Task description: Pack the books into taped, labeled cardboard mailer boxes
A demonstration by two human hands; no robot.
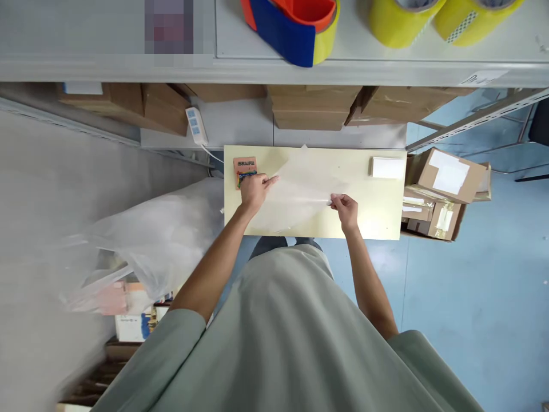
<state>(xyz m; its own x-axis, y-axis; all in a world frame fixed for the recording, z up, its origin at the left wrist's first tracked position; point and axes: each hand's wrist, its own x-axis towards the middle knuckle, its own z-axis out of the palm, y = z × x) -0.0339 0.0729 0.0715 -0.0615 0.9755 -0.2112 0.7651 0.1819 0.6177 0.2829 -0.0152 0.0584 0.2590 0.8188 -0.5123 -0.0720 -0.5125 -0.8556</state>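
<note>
A thin, whitish translucent sheet (295,197) lies across the middle of a pale yellow tabletop. My right hand (346,212) is closed in a pinch on the sheet's right side, with thumb and fingertips together. At the sheet's left side is my left hand (255,193), palm down, its index finger stretched toward the sheet; its other fingers are partly hidden. Just beyond that hand lies a small orange printed packet (245,166), partly covered by the hand. A small white block-like item (387,167) sits at the tabletop's far right.
The pale yellow table (377,217) stands before a shelf (128,68). Above are a tape dispenser (285,31) and yellow tape rolls (398,23). A power strip (197,126) lies behind. Cardboard boxes (450,177) stand right; a large plastic bag (158,229) is left.
</note>
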